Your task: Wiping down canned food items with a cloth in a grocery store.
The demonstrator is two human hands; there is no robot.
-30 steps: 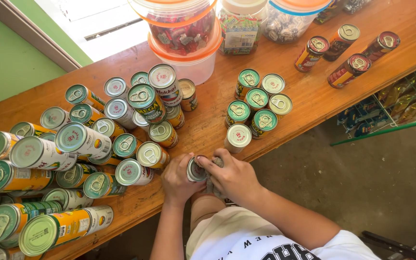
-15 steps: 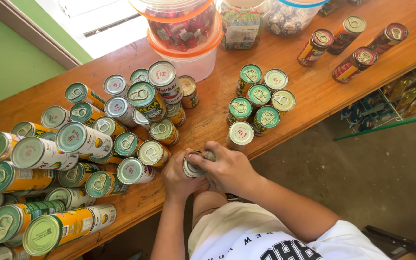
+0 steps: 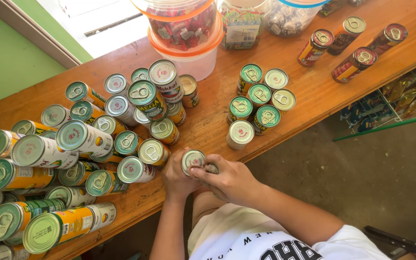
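At the near edge of the wooden counter (image 3: 208,120), both of my hands hold one small tin can (image 3: 193,159) with a silver pull-tab lid. My left hand (image 3: 178,177) cups it from the left and below. My right hand (image 3: 227,180) wraps it from the right, with the thumb and fingertips on the lid's rim. Just beyond the can stands a white-lidded can (image 3: 240,133) in front of a cluster of green-lidded cans (image 3: 261,96).
A large crowd of upright cans (image 3: 121,125) fills the counter's left, with bigger cans stacked at the far left (image 3: 34,154). Plastic tubs of sweets (image 3: 184,29) stand at the back, dark slim cans (image 3: 352,43) at the right. Concrete floor lies below right.
The can in my hands has risen a little and turned so its lid faces up more fully. My right fingers have shifted onto the lid's rim. The cans on the counter have stayed put.
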